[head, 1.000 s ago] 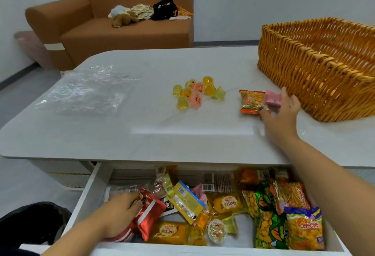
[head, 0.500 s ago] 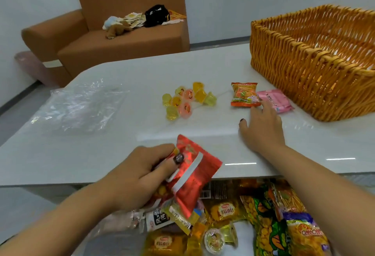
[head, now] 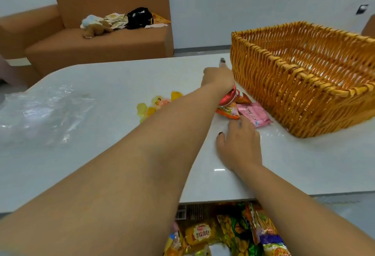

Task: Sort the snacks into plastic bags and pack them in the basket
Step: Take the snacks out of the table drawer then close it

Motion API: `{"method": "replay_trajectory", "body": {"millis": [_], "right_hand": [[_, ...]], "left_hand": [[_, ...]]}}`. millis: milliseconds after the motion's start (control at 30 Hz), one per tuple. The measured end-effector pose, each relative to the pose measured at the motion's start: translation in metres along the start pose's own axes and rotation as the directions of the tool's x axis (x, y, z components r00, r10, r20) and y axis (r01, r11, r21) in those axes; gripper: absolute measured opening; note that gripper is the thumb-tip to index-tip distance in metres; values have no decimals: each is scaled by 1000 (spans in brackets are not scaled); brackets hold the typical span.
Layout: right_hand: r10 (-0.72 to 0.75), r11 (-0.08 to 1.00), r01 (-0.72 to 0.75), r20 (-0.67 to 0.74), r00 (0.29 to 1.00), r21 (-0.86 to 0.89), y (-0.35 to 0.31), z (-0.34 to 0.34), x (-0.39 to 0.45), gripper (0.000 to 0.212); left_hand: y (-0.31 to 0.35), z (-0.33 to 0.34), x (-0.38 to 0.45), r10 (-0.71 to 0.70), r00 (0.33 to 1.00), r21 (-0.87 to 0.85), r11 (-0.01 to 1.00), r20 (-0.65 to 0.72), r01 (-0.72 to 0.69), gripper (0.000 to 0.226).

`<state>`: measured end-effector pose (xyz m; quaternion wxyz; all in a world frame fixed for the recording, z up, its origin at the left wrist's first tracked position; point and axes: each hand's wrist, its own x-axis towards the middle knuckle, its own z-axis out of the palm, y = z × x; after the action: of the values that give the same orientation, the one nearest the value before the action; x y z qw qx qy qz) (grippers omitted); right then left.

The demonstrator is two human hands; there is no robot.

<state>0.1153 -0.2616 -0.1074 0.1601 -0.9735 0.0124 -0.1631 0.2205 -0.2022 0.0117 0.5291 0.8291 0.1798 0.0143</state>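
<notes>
My left hand reaches far across the white table and grips a red snack packet right beside the wicker basket. The packet hangs over an orange snack packet and a pink packet lying on the table. My right hand lies flat on the table, its fingertips touching the pink packet. Several yellow and pink jelly cups sit left of my left forearm, partly hidden by it. Clear plastic bags lie at the table's left side.
An open drawer under the table's near edge holds several snack packets. A brown sofa with a plush toy and a black bag stands behind the table.
My left hand carried the red packet from the drawer across the table to the spot beside the basket. My right hand stayed near the pink packet. The view tilted closer.
</notes>
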Motion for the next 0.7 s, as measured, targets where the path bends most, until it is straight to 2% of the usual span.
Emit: {"method": "replay_trajectory", "body": {"millis": [33,100,167,300,367,433,600,700], "right_hand": [[1,1000,-1,6,1000,-5,0,0,0,41],[6,1000,-6,12,1000,-12,0,1,1,43],[17,1000,-17,19,1000,-10,-1,1,1,46],[19,1000,-20,15,1000,3,0,1,0,48],[11,1000,-11,2,1000,20,-1,0,0,49],[-49,998,51,-55,997,39,-2,-1,-1,49],[-152,985,160,-126,980,57,0,3,-3,51],[-153,983,164,-125,980,84,1,4,-1,45]], "left_hand": [[2,3,6,-125,992,-194,974,-13,121,53],[7,4,15,-292,956,-512,819,20,261,57],[11,8,22,-318,947,-607,746,37,274,63],[11,14,9,-192,970,-579,778,150,244,73],[0,5,-4,-60,990,-488,865,126,114,69],[-22,-14,-23,72,992,-423,906,102,-23,59],[-115,-85,-94,165,978,-451,888,126,-92,38],[-183,-128,-146,238,964,-360,915,116,-182,37]]}}
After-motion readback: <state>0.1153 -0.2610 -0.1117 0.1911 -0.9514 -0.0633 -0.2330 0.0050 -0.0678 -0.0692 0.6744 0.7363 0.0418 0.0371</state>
